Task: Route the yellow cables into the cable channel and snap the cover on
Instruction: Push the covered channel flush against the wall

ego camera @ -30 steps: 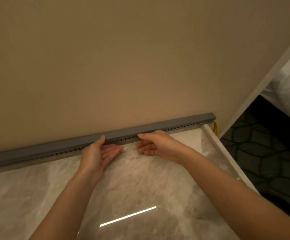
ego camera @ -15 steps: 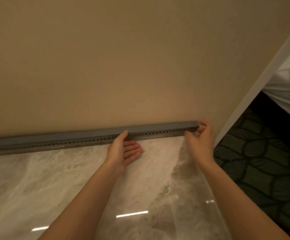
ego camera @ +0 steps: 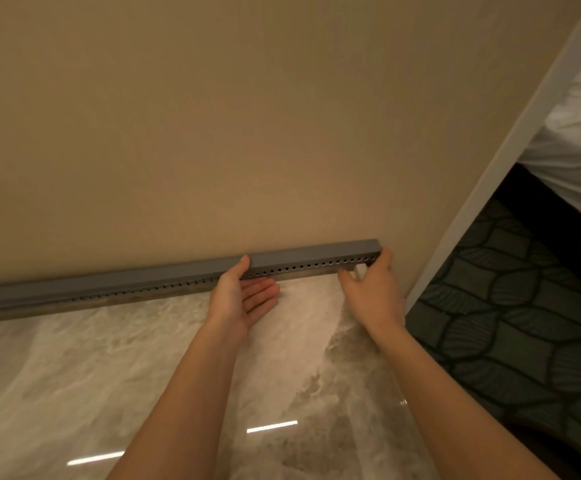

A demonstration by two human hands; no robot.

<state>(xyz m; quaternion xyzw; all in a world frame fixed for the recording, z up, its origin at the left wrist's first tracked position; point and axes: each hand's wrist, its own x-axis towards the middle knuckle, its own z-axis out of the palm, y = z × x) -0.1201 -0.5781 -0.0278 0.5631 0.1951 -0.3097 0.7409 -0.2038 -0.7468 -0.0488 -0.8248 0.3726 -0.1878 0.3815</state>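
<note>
A long grey cable channel (ego camera: 136, 284) with its cover on top lies along the foot of the beige wall, with a row of small holes along its front. My left hand (ego camera: 238, 299) is at the channel's right half, thumb pressed on the cover and fingers straight, palm up, under the front edge. My right hand (ego camera: 373, 287) is at the channel's right end, with fingertips round the end and the thumb below the front. No yellow cable shows.
The channel sits at the back of a glossy marble top (ego camera: 143, 375) whose right edge drops to a dark patterned carpet (ego camera: 510, 334). A white door frame (ego camera: 510, 143) rises at the right, with white bedding (ego camera: 580, 133) beyond it.
My right hand slid from the middle of the channel to its right end. My left hand moved right along the cover. The yellow cable seen earlier past the end is hidden now.
</note>
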